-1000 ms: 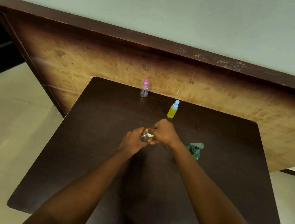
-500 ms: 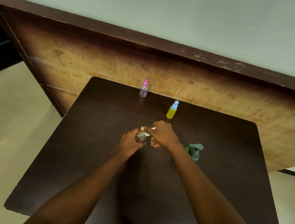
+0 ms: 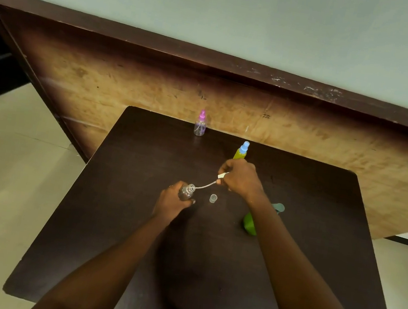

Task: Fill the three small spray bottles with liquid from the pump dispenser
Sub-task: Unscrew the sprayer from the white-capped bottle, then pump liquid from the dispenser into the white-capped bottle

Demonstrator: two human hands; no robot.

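Left grip (image 3: 174, 201): clamped round the clear bottle (image 3: 186, 191), neck open and leaning to the right. I cannot tell whether its base rests on the tabletop (image 3: 110, 219).
Pump dispenser (image 3: 250, 223): green, right of the clear bottle and slightly nearer me, half hidden behind my right forearm, untouched.
Loose cap (image 3: 213, 198): small and clear, on the tabletop just right of the clear bottle.
Right grip (image 3: 240, 177): beyond and right of the clear bottle, pinched on the white spray head (image 3: 222, 175). Its dip tube (image 3: 205, 186) trails back to the bottle's mouth, and I cannot tell whether the tip is out.
Blue-topped bottle (image 3: 240, 151): yellow-green, capped, farther beyond the clear bottle, to the right.
Pink-topped bottle (image 3: 200, 125): straight beyond the clear bottle, at the tabletop's far edge.
Step, as I judge it: freeing the sprayer so this bottle can be filled.
Doing it well: I would draw the head along the line of the neck until the tube clears, so it does not whip or tug. Then I would stand the bottle upright, park the head beside the loose cap, and bring the mouth under the dispenser's spout.
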